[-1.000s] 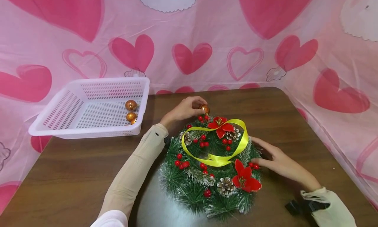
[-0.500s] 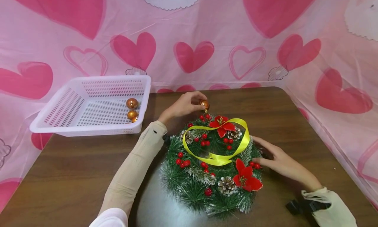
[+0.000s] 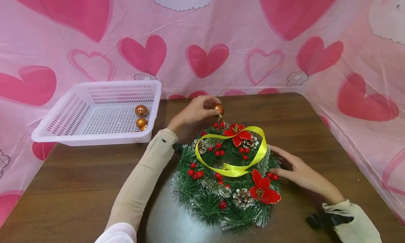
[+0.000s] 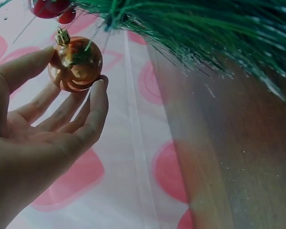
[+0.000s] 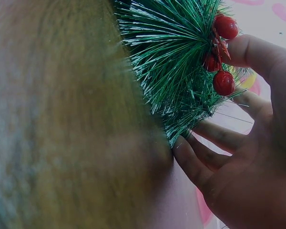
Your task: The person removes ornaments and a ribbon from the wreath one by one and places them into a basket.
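At the far side of the green Christmas wreath (image 3: 205, 208), my left hand (image 3: 194, 111) pinches a shiny copper-gold Christmas bauble (image 3: 218, 109) between thumb and fingertips. The bauble's gold cap (image 4: 62, 36) points toward the wreath, and a thin loop (image 3: 221, 120) runs from it to the red berries at the wreath's edge. My right hand (image 3: 299, 171) holds the wreath's right side. Its thumb (image 5: 250, 50) lies by a cluster of red berries (image 5: 224, 83), with the other fingers along the outer needles. Red poinsettias (image 3: 264, 192), pinecones (image 3: 242, 198) and a yellow ribbon (image 3: 234, 171) decorate the wreath.
A white plastic basket (image 3: 95, 142) stands at the back left of the brown wooden table (image 3: 79, 186), with several gold baubles (image 3: 141, 110) in its right side. A pink heart-patterned cloth (image 3: 234, 25) hangs behind the table and along its right.
My left hand has moved slightly up and away from the wreath with the bauble, and the loop now shows stretched below it. The right hand stays on the wreath.
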The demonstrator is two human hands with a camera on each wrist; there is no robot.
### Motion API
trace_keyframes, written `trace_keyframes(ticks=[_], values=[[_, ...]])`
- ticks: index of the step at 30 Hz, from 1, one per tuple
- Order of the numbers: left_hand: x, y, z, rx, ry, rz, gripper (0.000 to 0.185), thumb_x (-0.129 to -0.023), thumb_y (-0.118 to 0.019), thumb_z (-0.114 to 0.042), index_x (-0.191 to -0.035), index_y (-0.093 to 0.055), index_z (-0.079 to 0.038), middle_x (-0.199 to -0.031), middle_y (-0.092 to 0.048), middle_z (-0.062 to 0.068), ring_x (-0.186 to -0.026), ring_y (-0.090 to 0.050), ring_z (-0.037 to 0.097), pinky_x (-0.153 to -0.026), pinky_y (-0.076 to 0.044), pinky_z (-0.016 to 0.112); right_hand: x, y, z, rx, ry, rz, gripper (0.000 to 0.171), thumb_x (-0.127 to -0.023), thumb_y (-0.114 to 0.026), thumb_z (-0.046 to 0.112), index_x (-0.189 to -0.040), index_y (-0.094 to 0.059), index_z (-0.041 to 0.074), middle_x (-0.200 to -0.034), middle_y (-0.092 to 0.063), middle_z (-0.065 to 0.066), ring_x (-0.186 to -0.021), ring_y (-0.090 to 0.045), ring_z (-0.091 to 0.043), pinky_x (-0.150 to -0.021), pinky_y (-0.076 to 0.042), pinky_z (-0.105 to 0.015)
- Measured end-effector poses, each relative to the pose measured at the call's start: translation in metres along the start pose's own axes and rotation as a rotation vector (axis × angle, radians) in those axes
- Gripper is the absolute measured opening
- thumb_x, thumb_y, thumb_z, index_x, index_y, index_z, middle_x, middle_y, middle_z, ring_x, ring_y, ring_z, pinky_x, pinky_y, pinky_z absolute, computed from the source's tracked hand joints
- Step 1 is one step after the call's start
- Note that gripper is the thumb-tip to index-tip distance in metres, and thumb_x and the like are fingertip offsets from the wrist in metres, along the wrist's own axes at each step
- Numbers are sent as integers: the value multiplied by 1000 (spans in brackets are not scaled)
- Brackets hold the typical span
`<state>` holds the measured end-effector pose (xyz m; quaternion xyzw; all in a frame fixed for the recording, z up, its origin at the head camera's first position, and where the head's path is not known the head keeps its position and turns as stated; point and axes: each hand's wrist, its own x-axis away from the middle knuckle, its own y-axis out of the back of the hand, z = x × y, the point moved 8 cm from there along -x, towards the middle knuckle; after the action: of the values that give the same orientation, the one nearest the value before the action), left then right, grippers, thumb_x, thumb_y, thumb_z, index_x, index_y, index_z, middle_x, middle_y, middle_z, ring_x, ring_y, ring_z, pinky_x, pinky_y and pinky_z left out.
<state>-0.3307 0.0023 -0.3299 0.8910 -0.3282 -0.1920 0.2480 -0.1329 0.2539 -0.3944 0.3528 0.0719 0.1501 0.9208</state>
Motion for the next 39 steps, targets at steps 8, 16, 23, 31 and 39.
trace_keyframes(ticks=[8, 16, 23, 31, 39], values=[[1, 0, -4, 13, -27, 4, 33, -93, -71, -12, -124, -63, -3, -120, -67, 9, -113, -65, 21, -100, -49, 32, -1, 0, -1, 27, 2, 0, 68, -94, -69, 19, -153, -38, 28, -148, -48, -4, -128, -45, 0, -102, -43, -55], [2, 3, -12, 25, -51, -7, 34, -92, -71, -12, -124, -63, -2, -118, -68, 9, -113, -65, 22, -100, -50, 36, -1, -1, -3, 17, 9, -3, 68, -94, -70, 19, -153, -38, 29, -149, -48, -3, -129, -43, 3, -103, -40, -60], [3, 7, -19, 18, -54, -24, 35, -93, -71, -15, -124, -64, -3, -114, -68, 5, -110, -66, 18, -100, -49, 33, -3, 0, -3, 24, 2, -4, 68, -93, -70, 20, -152, -38, 32, -149, -48, -1, -131, -43, -2, -102, -37, -65], [7, 12, -37, 18, -98, -34, 33, -93, -71, -15, -124, -64, -6, -114, -68, 3, -108, -66, 14, -98, -50, 28, 5, 1, 3, 60, 3, -24, 68, -93, -71, 21, -152, -39, 30, -149, -48, 2, -132, -43, -3, -104, -40, -52], [17, 19, -51, -11, -115, -102, 28, -93, -71, -16, -120, -66, -11, -109, -68, -2, -102, -66, 11, -95, -51, 29, 4, 3, 3, 20, 10, -5, 67, -94, -69, 20, -153, -38, 23, -147, -50, -8, -129, -50, -23, -102, -45, -55]])
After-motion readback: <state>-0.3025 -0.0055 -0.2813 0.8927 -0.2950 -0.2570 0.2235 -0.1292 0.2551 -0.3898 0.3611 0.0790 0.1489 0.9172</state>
